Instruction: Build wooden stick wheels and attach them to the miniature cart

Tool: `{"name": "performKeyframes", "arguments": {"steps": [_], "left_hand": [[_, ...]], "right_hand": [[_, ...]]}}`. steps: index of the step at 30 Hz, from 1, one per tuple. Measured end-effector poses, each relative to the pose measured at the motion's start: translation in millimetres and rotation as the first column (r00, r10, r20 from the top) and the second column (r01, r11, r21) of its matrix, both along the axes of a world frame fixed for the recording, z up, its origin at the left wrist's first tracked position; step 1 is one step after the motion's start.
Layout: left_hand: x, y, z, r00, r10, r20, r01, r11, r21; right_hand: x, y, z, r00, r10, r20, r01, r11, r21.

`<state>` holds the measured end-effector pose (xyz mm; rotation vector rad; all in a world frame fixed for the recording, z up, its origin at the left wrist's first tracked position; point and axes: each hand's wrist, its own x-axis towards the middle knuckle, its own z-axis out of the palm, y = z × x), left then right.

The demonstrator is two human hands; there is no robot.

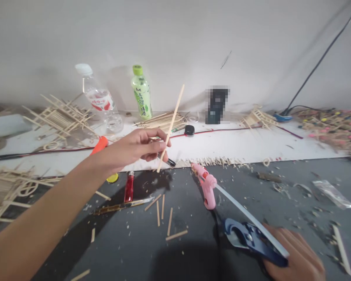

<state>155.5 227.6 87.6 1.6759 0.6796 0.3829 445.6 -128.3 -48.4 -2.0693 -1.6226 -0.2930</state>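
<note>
Between the thumb and fingers of my left hand (148, 146), a thin wooden stick (175, 111) is pinched, tilted with its upper end to the right. It hangs above the table's edge strip. At the lower right, my right hand (295, 251) is closed round the handles of a blue hand cutter (251, 238), whose curved jaw points left. A pink hot glue gun (207, 187) lies between my hands. From its back a long translucent glue stick (248, 214) runs over the cutter. Several short cut sticks (169, 221) lie on the dark tabletop.
Two bottles, one clear (101, 103) and one green (142, 93), stand by the wall. Stick bundles (163, 121) and stick frames (58, 117) lie along the back. A red lighter (129, 187) and a craft knife (123, 206) lie left. A red-black cable (216, 130) crosses the white strip.
</note>
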Motion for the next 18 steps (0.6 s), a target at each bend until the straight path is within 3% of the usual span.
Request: {"name": "performKeyframes", "arguments": {"steps": [4,8,12,14,16,18], "left_hand": [[-15.9,-53.3,19.8,0.985,-0.040,0.170,0.059,0.993,-0.106],[-32.8,-96.7,32.9,0.960,0.100,0.261,-0.074,0.992,-0.106],[-45.6,-130.0,31.1,0.903,0.235,0.359,-0.186,0.968,-0.167],[-48.3,-147.2,22.9,0.863,0.319,0.391,-0.266,0.946,-0.186],[-47.0,-167.6,10.7,0.785,0.438,0.437,-0.371,0.899,-0.235],[-41.5,-190.8,-3.0,0.662,0.575,0.480,-0.477,0.818,-0.322]], "right_hand": [[-13.3,-0.4,6.6,0.997,0.077,-0.005,-0.076,0.994,0.074],[-41.2,-12.3,16.2,0.998,0.062,0.025,-0.064,0.995,0.071],[-93.1,-22.3,30.6,0.972,0.032,-0.231,-0.018,0.998,0.063],[-124.0,-22.7,38.7,0.884,-0.053,-0.465,0.045,0.999,-0.027],[-153.0,-20.2,45.9,0.717,-0.150,-0.681,0.079,0.988,-0.134],[-176.9,-16.2,51.3,0.533,-0.178,-0.827,0.071,0.984,-0.166]]}}
